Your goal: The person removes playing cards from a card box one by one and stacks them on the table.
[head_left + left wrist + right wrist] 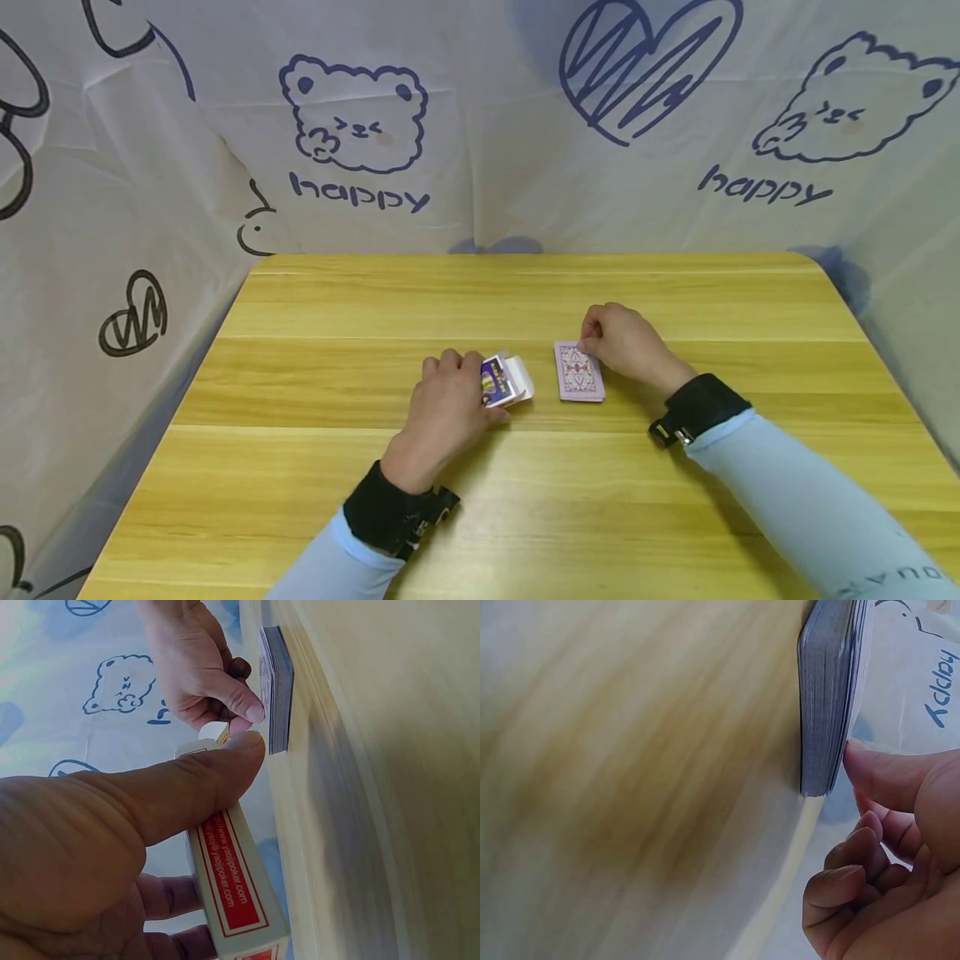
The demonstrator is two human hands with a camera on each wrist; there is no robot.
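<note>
From afar, I have the left hand [447, 408] gripping the card box [497, 382] in curled fingers [450, 360] — presumably to steady it — with the card deck [580, 373] flat on the tabletop [225, 500] at its three o'clock, the thumb [885, 778] of the right hand [628, 342] touching the deck, though whether it pinches a card I cannot tell.

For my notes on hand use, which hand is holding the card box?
The left hand: it grips the card box, whereas the right hand touches the card stack.
</note>
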